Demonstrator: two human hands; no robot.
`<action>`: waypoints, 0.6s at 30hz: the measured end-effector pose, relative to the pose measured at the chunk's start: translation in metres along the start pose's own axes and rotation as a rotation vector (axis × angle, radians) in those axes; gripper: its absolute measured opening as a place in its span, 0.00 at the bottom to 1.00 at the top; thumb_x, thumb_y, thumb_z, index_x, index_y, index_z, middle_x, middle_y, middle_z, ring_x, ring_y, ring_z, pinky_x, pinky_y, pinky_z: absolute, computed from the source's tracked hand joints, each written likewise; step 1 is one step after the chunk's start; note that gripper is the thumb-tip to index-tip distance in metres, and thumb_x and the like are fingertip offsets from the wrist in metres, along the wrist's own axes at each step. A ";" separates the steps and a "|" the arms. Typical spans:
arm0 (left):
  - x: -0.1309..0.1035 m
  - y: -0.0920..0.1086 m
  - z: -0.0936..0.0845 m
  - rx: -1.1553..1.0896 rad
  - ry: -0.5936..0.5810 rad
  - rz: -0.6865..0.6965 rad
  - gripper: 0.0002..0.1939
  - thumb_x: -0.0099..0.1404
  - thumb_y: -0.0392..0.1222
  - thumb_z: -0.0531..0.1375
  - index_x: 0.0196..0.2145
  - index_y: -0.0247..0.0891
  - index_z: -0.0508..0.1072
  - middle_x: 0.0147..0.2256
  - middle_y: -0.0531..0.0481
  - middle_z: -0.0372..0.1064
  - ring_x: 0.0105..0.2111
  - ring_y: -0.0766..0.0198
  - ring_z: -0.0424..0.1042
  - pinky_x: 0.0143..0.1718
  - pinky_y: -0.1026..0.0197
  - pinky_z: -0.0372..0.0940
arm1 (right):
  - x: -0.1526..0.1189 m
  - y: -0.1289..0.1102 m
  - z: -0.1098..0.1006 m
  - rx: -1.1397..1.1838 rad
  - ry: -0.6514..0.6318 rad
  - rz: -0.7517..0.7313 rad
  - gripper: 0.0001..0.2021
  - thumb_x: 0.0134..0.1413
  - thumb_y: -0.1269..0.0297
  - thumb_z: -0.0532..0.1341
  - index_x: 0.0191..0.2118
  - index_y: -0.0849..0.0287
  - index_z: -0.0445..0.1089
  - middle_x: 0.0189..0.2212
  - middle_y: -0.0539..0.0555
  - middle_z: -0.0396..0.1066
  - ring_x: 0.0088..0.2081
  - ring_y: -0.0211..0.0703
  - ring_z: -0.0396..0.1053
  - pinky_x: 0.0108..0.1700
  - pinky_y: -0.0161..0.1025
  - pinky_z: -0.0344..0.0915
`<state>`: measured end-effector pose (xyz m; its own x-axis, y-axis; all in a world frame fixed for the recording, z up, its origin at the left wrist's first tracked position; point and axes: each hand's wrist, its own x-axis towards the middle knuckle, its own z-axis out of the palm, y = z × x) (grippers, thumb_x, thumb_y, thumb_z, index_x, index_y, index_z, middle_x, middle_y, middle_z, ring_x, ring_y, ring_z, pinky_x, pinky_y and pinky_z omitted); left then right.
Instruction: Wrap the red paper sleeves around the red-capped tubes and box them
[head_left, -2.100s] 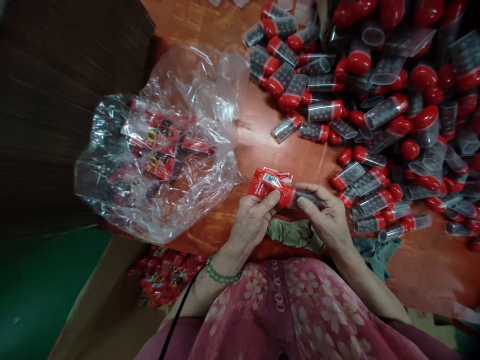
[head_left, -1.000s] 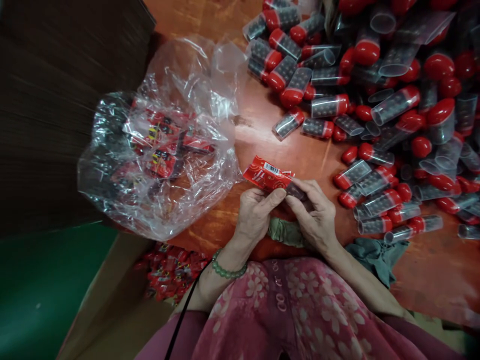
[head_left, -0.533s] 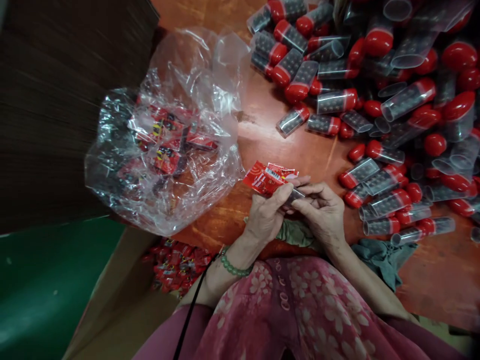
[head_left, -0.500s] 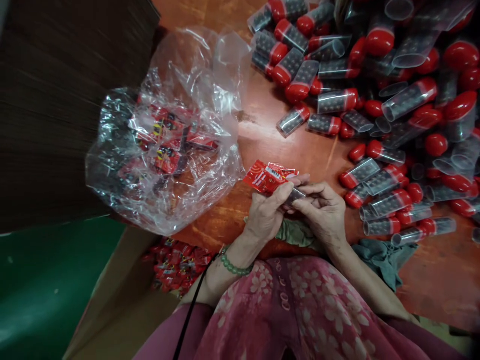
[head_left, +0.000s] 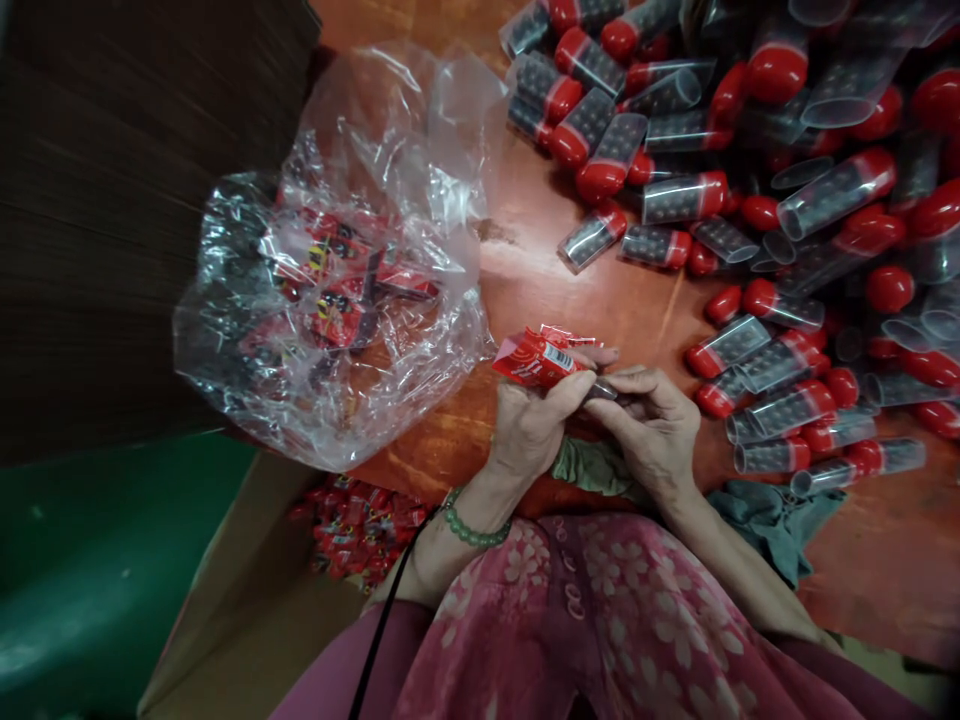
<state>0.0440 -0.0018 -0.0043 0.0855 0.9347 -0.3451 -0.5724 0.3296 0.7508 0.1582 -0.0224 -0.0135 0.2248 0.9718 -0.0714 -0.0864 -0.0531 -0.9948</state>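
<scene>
My left hand (head_left: 536, 420) is closed on a red printed packet (head_left: 544, 358) with a barcode, which juts out to the left past my thumb. A small dark, clear-walled tube (head_left: 601, 390) sits between both hands at the packet's right end. My right hand (head_left: 656, 425) pinches that tube between thumb and fingers; its far end is hidden by the fingertips. Behind the packet, another red printed piece (head_left: 570, 337) shows, partly covered. Both hands are just above the table's near edge, with a green cloth (head_left: 592, 468) below them.
A crumpled clear plastic bag (head_left: 420, 370) with red printed packs (head_left: 337, 310) lies on the left. Many clear tubes with red caps (head_left: 682, 198) and dark beads are heaped on the right. Below the table's edge, a cardboard box (head_left: 247, 590) holds more red packs (head_left: 364, 535).
The packet has tilted and bowed, its left end now gaping open. Both hands have shifted slightly right, still close together on the tube.
</scene>
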 end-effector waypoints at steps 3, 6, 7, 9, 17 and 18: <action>0.002 0.002 -0.003 0.022 -0.026 0.003 0.11 0.54 0.44 0.70 0.33 0.37 0.78 0.41 0.46 0.80 0.47 0.53 0.77 0.54 0.50 0.70 | 0.001 -0.001 0.000 0.049 -0.009 0.054 0.13 0.41 0.60 0.75 0.30 0.55 0.72 0.26 0.46 0.74 0.26 0.36 0.74 0.30 0.33 0.75; 0.003 0.001 -0.008 -0.048 -0.029 -0.018 0.20 0.53 0.52 0.71 0.40 0.38 0.78 0.46 0.42 0.78 0.49 0.50 0.77 0.52 0.48 0.71 | 0.001 -0.001 0.001 0.147 -0.035 0.143 0.12 0.45 0.61 0.74 0.32 0.55 0.70 0.27 0.45 0.76 0.24 0.36 0.76 0.28 0.34 0.76; 0.003 0.000 -0.009 -0.063 -0.023 -0.026 0.22 0.53 0.53 0.71 0.42 0.38 0.77 0.47 0.41 0.78 0.49 0.50 0.77 0.52 0.48 0.71 | 0.002 0.000 0.002 0.176 -0.039 0.170 0.12 0.45 0.62 0.73 0.32 0.56 0.70 0.27 0.45 0.77 0.24 0.37 0.76 0.28 0.33 0.76; 0.003 -0.002 -0.010 -0.068 -0.011 -0.056 0.23 0.55 0.54 0.70 0.43 0.37 0.77 0.46 0.41 0.78 0.49 0.49 0.77 0.50 0.48 0.72 | 0.001 0.003 0.003 0.206 -0.047 0.202 0.12 0.46 0.62 0.73 0.32 0.56 0.69 0.28 0.45 0.78 0.25 0.37 0.77 0.28 0.33 0.76; 0.007 -0.004 -0.010 -0.022 0.095 -0.114 0.17 0.49 0.50 0.73 0.31 0.36 0.81 0.32 0.45 0.81 0.36 0.55 0.80 0.42 0.55 0.74 | -0.002 0.006 0.006 0.062 0.016 0.028 0.10 0.44 0.67 0.73 0.31 0.55 0.73 0.28 0.45 0.75 0.28 0.35 0.76 0.31 0.32 0.76; 0.008 -0.004 -0.010 -0.037 0.094 -0.108 0.16 0.49 0.50 0.74 0.31 0.36 0.81 0.32 0.45 0.81 0.36 0.55 0.80 0.44 0.55 0.74 | -0.002 0.005 0.006 0.032 0.031 -0.014 0.10 0.44 0.68 0.73 0.31 0.55 0.73 0.28 0.46 0.75 0.29 0.35 0.76 0.32 0.31 0.76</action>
<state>0.0386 0.0024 -0.0161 0.0723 0.8771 -0.4749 -0.5940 0.4204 0.6859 0.1516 -0.0232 -0.0179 0.2565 0.9647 -0.0598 -0.1139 -0.0312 -0.9930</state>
